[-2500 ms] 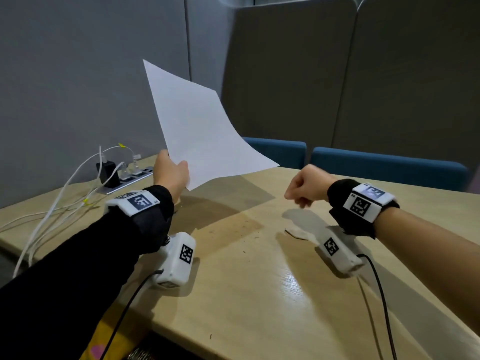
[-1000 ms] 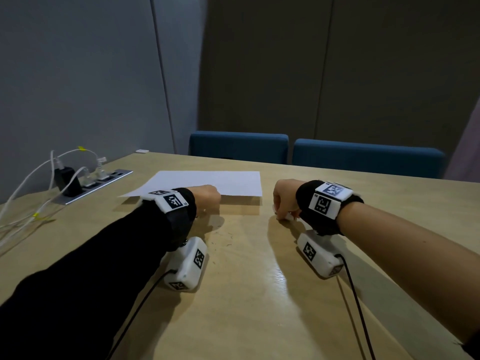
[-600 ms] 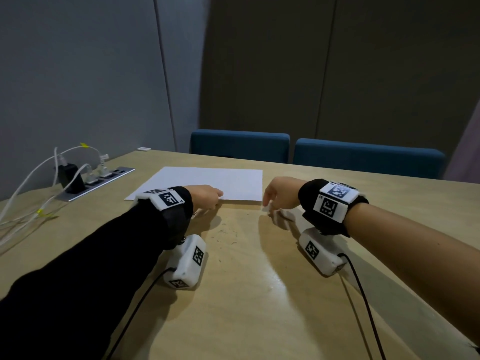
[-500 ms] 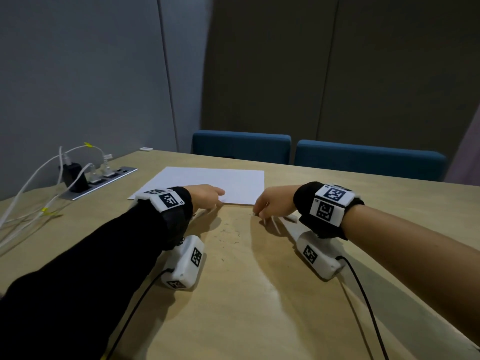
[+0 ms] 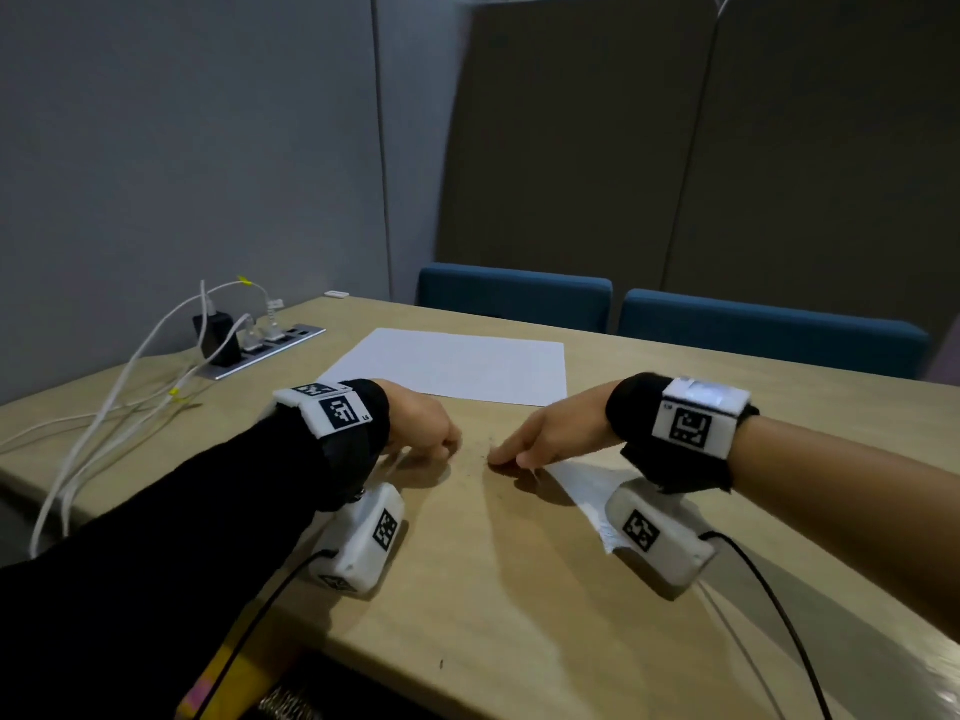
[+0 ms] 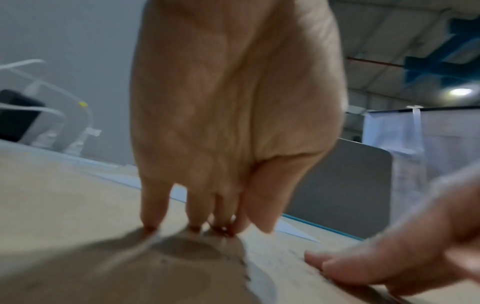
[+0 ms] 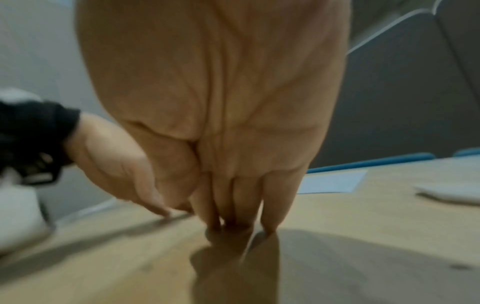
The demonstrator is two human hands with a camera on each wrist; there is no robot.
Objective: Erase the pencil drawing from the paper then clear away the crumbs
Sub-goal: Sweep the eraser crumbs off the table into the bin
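The white paper [image 5: 452, 366] lies flat on the wooden table [image 5: 493, 589], beyond both hands; I see no drawing on it. Dark crumbs [image 5: 474, 453] are scattered on the wood between the hands. My left hand [image 5: 434, 441] stands on its fingertips [image 6: 193, 226] on the table and holds nothing. My right hand [image 5: 514, 452] has straight fingers [image 7: 233, 222] pressed on the table just right of the crumbs, also holding nothing. The right hand [image 6: 363, 265] shows low at the right of the left wrist view. The left hand [image 7: 116, 164] shows at the left of the right wrist view.
A crumpled white tissue [image 5: 584, 485] lies under my right wrist. A power strip [image 5: 260, 350] with a black charger and white cables [image 5: 104, 407] sits at the left. Two blue chair backs [image 5: 519, 298] stand behind the table. Another flat white thing [image 7: 451, 193] lies right of the paper.
The left hand laid the lifted paper flat on the table and let go. Both hands came down onto the wood, and the right hand slid left toward the left hand.
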